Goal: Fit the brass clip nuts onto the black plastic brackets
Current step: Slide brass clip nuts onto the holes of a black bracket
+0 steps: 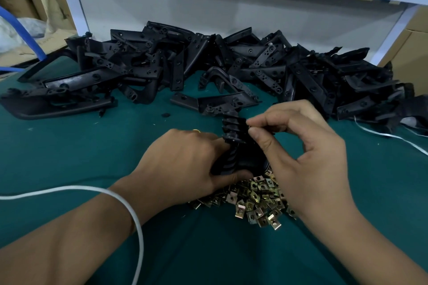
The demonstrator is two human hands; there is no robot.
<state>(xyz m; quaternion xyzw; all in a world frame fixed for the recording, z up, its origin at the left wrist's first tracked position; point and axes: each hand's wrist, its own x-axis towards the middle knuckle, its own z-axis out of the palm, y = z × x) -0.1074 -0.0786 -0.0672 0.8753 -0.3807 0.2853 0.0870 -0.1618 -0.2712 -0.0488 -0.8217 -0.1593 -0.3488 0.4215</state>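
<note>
left hand [185, 164]: gripping black bracket [234, 143] low | right hand [301, 150]: pinching its top edge, clip nut not discernible | brass nuts pile [257, 201]: just under both hands

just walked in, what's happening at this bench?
A person is fitting clip nuts to brackets by hand. The left hand grips a black plastic bracket upright over the green mat. The right hand pinches at its upper edge; any nut there is too small to see. Loose brass clip nuts lie just below, and a pile of brackets sits behind.
</note>
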